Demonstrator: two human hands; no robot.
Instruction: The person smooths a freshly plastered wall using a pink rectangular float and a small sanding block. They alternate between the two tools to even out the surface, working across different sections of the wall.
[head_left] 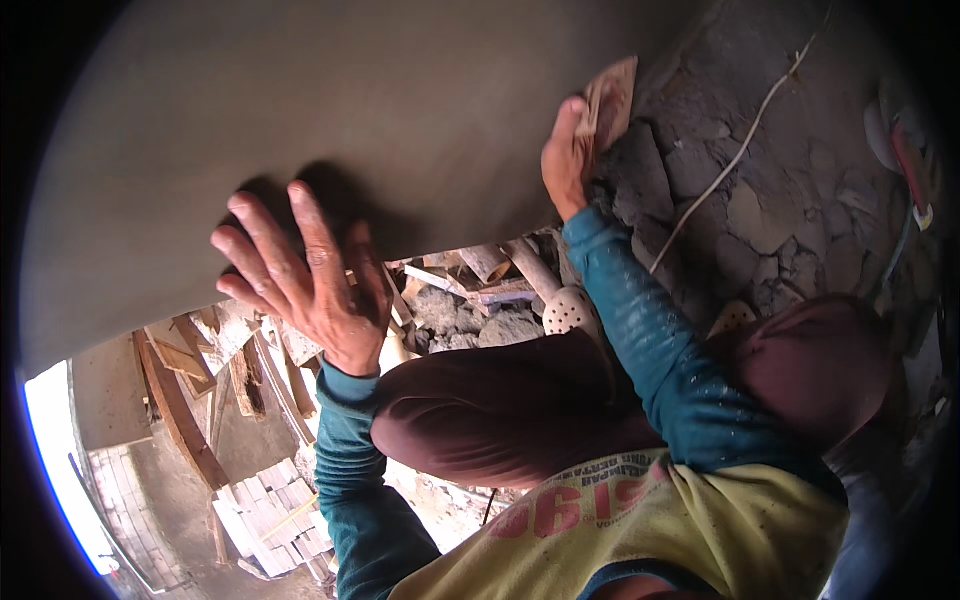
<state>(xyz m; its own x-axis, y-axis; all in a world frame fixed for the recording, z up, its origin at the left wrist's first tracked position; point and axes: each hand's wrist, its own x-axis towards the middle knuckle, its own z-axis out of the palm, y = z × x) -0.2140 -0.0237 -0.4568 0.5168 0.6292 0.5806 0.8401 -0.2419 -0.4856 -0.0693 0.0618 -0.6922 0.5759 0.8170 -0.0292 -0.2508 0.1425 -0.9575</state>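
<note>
A smooth grey plastered surface (380, 110) spreads across the upper left. My left hand (310, 275) is spread out at its lower edge, fingers apart and holding nothing. Shadows fall close beside those fingers; whether they press on the surface I cannot tell. At the surface's right end, my right hand (568, 165) grips a small flat brown board (612, 100), with the thumb along its near side. The board is slightly blurred, and most of the right fingers are hidden behind it.
Broken stones (740, 200) rise on the right, crossed by a pale cable (745, 145). Wood scraps (470, 285) and rubble lie below the plastered surface. Planks (180, 410) lean at the left, near stacked pale blocks (275, 515). My perforated shoe (570, 312) shows beyond my bent knee.
</note>
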